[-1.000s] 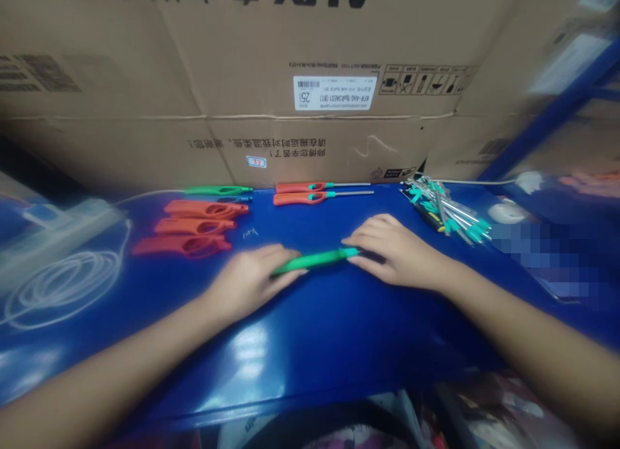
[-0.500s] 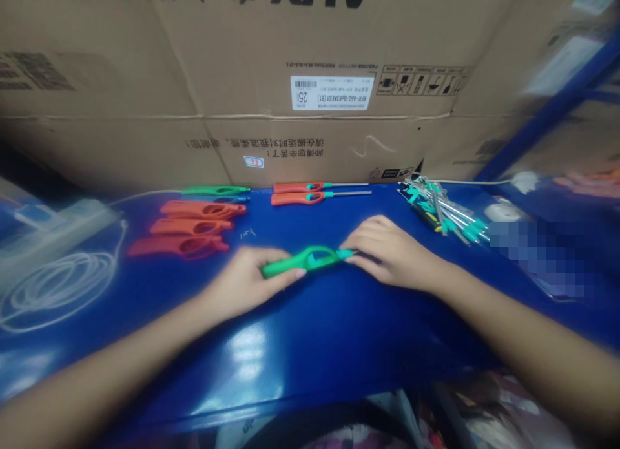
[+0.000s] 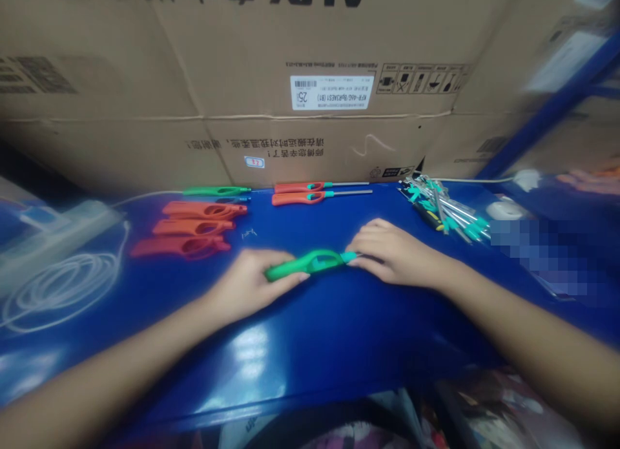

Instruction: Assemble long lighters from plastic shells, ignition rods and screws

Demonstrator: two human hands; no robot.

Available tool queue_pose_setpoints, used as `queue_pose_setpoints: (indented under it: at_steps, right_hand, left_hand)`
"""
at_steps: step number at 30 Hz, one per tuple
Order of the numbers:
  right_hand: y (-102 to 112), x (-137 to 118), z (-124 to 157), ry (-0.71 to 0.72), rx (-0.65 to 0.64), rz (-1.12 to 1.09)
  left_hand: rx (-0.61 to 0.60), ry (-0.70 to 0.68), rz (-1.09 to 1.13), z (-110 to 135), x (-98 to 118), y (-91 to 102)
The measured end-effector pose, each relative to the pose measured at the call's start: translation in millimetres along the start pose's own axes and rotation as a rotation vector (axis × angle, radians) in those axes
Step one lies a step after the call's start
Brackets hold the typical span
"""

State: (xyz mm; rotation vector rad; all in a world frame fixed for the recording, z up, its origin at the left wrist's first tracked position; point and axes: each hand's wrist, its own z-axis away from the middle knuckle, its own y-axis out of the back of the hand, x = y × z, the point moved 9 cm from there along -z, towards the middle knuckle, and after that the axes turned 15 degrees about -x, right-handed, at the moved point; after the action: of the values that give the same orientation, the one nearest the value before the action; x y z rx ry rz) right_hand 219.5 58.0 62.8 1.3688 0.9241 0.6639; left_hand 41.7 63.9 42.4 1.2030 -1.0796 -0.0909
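Over the blue table, my left hand (image 3: 252, 280) is closed around the handle of a green gas lighter (image 3: 303, 263). A teal piece shows inside the lighter's finger loop. At its right end, the teal collar of a lighter nozzle (image 3: 348, 257) meets the green body. My right hand (image 3: 394, 252) pinches this nozzle just past the collar, and its fingers and palm hide most of the metal tube. Whether the collar is fully seated in the body I cannot tell.
Orange lighter bodies (image 3: 196, 227) lie at the left, near a green one (image 3: 217, 191). Two orange lighters with nozzles (image 3: 298, 198) lie at the back. Loose nozzles (image 3: 448, 210) are piled right. A coiled white cable (image 3: 62, 291) and power strip lie far left. A cardboard box (image 3: 232, 61) stands behind.
The green lighter and my left hand have shifted slightly to the right. My right hand stays closed on the nozzle in almost the same place.
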Motion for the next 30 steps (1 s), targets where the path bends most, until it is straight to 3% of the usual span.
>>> queue_pose_setpoints:
  at_steps: [10, 17, 20, 25, 30]
  right_hand:
    - [-14.0, -3.2, -3.2, -0.044, -0.091, -0.11]
    - [-11.2, -6.1, -1.9, -0.058, -0.016, -0.156]
    - [-9.2, -8.3, -2.0, -0.059, 0.008, -0.114]
    - [-4.4, -12.4, -2.0, -0.043, 0.044, -0.049]
    - [0.0, -6.9, -1.7, -0.054, 0.108, -0.024]
  left_hand:
    - [-0.051, -0.05, -0.032, 0.9, 6.6, -7.3]
    - [-0.144, 0.146, 0.165, -2.0, -7.9, -14.6]
    - [-0.142, 0.151, 0.189, -2.8, -7.1, -14.4]
    - [-0.112, 0.013, 0.047, -2.2, 1.8, -11.7]
    - [-0.045, -0.097, -0.257, 0.0, 12.2, -2.5]
